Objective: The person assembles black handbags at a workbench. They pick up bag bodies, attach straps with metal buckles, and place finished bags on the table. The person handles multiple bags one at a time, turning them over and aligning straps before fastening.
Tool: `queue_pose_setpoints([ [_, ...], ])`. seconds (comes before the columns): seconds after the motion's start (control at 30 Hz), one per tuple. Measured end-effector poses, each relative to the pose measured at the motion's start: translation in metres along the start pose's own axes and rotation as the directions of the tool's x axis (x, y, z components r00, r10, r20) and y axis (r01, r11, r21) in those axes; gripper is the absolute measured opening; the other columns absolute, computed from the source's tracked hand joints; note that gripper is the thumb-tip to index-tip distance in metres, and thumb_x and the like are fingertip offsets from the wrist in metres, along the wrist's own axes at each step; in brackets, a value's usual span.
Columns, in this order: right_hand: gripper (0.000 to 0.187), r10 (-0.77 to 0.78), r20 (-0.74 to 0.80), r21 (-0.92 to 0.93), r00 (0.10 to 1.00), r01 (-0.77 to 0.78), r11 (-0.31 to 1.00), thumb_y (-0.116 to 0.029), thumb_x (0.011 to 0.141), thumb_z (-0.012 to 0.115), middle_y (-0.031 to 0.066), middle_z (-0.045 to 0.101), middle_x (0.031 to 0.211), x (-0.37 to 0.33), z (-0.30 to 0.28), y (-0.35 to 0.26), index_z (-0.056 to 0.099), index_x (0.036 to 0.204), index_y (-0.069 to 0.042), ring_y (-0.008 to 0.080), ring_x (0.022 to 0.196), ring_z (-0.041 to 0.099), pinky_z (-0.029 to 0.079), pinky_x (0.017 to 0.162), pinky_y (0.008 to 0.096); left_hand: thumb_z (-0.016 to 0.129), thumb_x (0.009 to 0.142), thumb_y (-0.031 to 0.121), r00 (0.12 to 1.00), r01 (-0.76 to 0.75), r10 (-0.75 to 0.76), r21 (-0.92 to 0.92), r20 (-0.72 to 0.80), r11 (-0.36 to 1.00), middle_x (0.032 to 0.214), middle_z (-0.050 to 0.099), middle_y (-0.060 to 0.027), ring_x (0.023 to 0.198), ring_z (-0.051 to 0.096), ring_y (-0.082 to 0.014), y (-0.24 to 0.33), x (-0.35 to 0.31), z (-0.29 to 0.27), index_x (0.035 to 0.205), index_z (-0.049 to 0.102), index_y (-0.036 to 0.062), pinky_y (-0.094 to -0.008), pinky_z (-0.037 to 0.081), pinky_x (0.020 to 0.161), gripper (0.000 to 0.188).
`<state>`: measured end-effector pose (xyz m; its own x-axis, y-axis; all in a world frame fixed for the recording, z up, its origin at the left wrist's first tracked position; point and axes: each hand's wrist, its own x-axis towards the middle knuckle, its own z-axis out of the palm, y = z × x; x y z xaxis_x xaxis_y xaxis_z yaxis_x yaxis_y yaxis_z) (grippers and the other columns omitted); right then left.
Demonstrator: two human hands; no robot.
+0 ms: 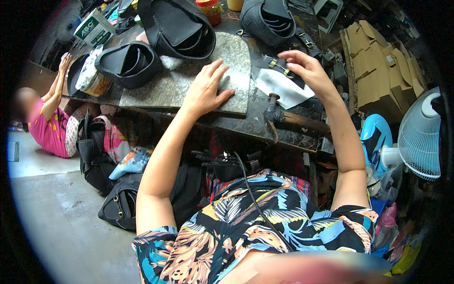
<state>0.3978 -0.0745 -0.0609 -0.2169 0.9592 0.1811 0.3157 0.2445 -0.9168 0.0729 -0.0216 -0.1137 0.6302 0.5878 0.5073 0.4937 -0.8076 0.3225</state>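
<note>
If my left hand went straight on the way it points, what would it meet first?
Most likely the black roll beyond the gray stone slab, ahead and to the right of your left hand. The hand's height is hard to judge, so it may brush the slab first.

The person's bare left arm (pixel 163 156) bends at the elbow in the lower left, its forearm slanting up to the upper centre. There the bare left hand (pixel 205 90) shows its back, thumb spread from the lightly bent fingers. The bare right arm (pixel 345 142) rises at right; the bare right hand (pixel 307 70) curls leftward, thumb and fingertips apart.
</note>
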Motion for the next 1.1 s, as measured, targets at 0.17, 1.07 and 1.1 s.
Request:
queue_pose_setpoints([
  [0.17,0.032,-0.075,-0.011,0.026,0.997,0.076,0.997,-0.010,0.098,0.055,0.0034,0.064,0.110,0.072,0.049,0.008,0.061,0.128,-0.002,0.0101,0.101,0.057,0.045,0.094,0.0260,0.075,0.084,0.036,0.998,0.037,-0.037,-0.003,-0.047,0.999,0.143,0.047,-0.0233,0.130,0.046,-0.0398,0.000,-0.001,0.000,0.137,0.048,0.0010,-0.0458,0.037,0.111,0.069],
  [1.07,0.047,0.113,-0.027,-0.874,0.993,-0.078,0.480,-0.005,0.093,0.049,0.0250,0.065,0.120,0.200,0.080,0.051,0.049,0.139,-0.007,0.0398,0.114,0.063,0.051,0.094,0.0496,0.074,0.081,0.027,0.994,-0.085,0.088,0.056,-0.058,0.995,0.094,0.059,-0.0117,0.093,0.055,-0.0306,0.006,0.000,-0.006,0.091,0.064,0.0039,-0.0400,0.048,0.084,0.027],
  [1.1,0.045,0.093,-0.036,-0.886,0.995,-0.075,0.458,-0.006,0.094,0.048,0.0251,0.065,0.119,0.202,0.080,0.052,0.049,0.139,-0.007,0.0397,0.114,0.063,0.051,0.093,0.0500,0.074,0.081,0.027,0.995,-0.082,0.084,0.048,-0.055,0.995,0.094,0.059,-0.0117,0.093,0.055,-0.0306,0.006,0.000,-0.006,0.091,0.064,0.0039,-0.0398,0.048,0.083,0.027],
])
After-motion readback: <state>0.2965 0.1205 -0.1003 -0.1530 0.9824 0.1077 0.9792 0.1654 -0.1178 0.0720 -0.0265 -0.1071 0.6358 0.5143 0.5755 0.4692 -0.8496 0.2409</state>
